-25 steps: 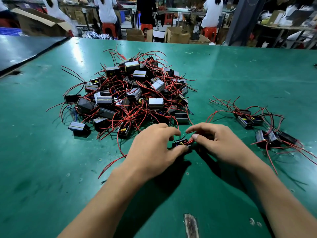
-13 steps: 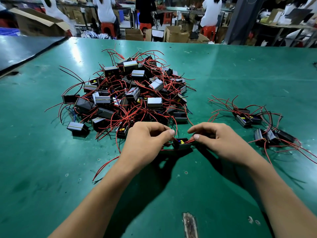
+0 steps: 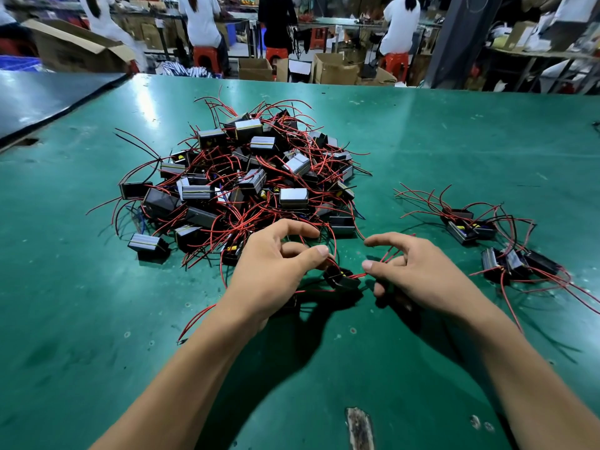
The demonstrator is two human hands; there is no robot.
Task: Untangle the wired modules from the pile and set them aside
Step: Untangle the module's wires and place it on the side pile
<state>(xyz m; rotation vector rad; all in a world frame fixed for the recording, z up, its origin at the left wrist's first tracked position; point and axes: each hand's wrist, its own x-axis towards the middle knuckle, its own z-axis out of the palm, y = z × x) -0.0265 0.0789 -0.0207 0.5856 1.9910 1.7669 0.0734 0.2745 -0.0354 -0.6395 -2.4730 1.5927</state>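
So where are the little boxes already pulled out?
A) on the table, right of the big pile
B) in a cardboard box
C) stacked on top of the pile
A: a small group of wired modules lies apart on the green table, to the right of the pile.

The left hand [image 3: 269, 274] and right hand [image 3: 418, 274] are bare, with slim fingers and short, neatly trimmed nails that are rounded at the tips, plainest on the left thumbnail [image 3: 322, 251]. The left forearm [image 3: 181, 384] and right forearm [image 3: 535, 378] are bare too, smooth and slender, widening from narrow wrists toward the lower frame edge. Soft creases mark the knuckles, and faint ridges cross the backs of the hands.
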